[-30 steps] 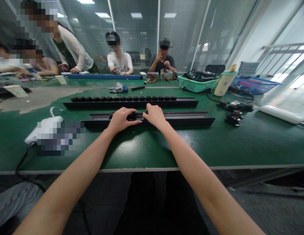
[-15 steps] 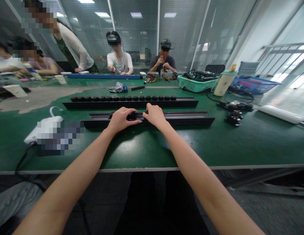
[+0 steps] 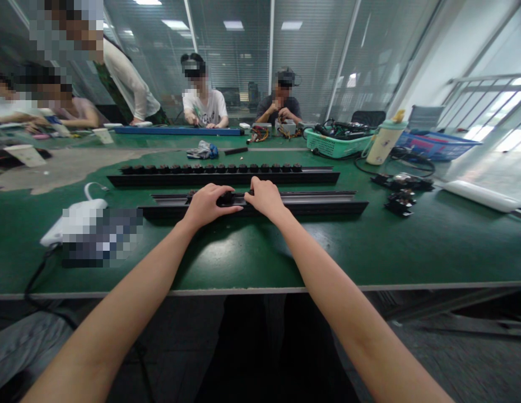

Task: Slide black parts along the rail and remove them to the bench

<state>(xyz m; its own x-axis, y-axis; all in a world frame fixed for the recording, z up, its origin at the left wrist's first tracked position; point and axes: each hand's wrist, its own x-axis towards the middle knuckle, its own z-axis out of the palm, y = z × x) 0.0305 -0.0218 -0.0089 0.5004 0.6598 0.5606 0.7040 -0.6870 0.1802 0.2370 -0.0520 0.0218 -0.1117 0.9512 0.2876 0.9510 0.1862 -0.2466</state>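
Left hand [image 3: 208, 205] and right hand [image 3: 266, 198] meet on a black metal rail [image 3: 315, 209] lying lengthwise on a green worktop [image 3: 412, 246], fingers [image 3: 255, 187] closed around a small black fitting [image 3: 227, 198] between them (its shape is mostly hidden). A second rail [image 3: 227, 179], lined with black knobs, lies just beyond.

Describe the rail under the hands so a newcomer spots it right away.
On the green-topped workbench, two long black rails lie side by side. The nearer rail is closest to the bench's front edge, under the person's left hand and right hand. Unlike the farther rail, with its full row of round black knobs, it shows mostly bare grey metal channel along the top.
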